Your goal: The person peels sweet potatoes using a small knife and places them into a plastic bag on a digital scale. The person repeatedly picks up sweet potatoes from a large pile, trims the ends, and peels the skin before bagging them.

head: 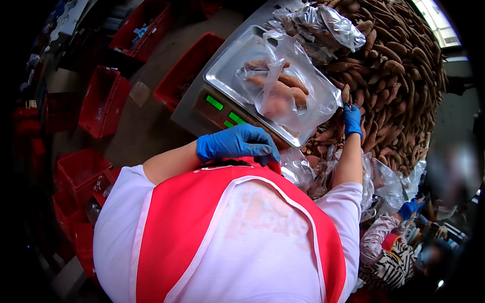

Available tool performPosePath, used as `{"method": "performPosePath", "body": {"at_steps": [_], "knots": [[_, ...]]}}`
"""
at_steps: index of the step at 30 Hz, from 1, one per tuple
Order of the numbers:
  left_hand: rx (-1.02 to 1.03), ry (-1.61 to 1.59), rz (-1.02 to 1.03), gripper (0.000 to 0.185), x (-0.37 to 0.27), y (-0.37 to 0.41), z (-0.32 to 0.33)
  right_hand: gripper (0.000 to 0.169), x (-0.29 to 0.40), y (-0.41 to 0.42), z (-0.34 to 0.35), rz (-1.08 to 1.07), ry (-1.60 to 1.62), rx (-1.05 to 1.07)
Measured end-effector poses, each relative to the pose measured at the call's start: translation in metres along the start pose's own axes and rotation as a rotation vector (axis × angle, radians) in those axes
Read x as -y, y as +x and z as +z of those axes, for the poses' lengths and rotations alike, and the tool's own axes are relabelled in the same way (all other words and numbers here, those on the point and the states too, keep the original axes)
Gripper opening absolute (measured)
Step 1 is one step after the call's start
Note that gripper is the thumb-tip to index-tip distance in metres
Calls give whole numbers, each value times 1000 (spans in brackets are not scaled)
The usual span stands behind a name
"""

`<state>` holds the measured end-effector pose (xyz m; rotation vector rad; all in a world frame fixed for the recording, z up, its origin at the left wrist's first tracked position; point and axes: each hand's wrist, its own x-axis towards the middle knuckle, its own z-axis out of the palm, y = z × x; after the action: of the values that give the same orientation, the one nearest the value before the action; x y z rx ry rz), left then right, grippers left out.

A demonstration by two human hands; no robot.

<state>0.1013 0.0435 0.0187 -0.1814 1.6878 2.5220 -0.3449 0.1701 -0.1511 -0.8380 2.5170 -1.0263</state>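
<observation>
My left hand (244,142), in a blue glove, hangs loosely curled in front of my red apron (189,204), just below the weighing scale's display (223,110). I see nothing in it. Several sweet potatoes (280,89) lie in a thin clear plastic bag (322,98) on the scale's metal pan (223,72). To the right of the pan, my gloved right hand (352,120) reaches into a sweet potato pile (394,83). Its fingertips close around the lower end of a small sweet potato (346,93).
Filled plastic bags (318,28) lie beyond the scale, and more bags (299,166) lie near my right arm. Red crates (104,100) stand on the floor to the left. At the lower right is another person (386,257) with a blue-gloved hand (411,207).
</observation>
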Motion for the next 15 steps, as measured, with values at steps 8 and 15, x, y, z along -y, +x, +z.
{"method": "performPosePath", "body": {"at_steps": [8, 15], "knots": [[217, -35, -59, 21, -2, 40, 12, 18, 10, -86, -15, 397, 549, 8], [191, 1, -117, 24, -1, 48, 14, 13, 27, -146, 5, 292, 876, -183]]}}
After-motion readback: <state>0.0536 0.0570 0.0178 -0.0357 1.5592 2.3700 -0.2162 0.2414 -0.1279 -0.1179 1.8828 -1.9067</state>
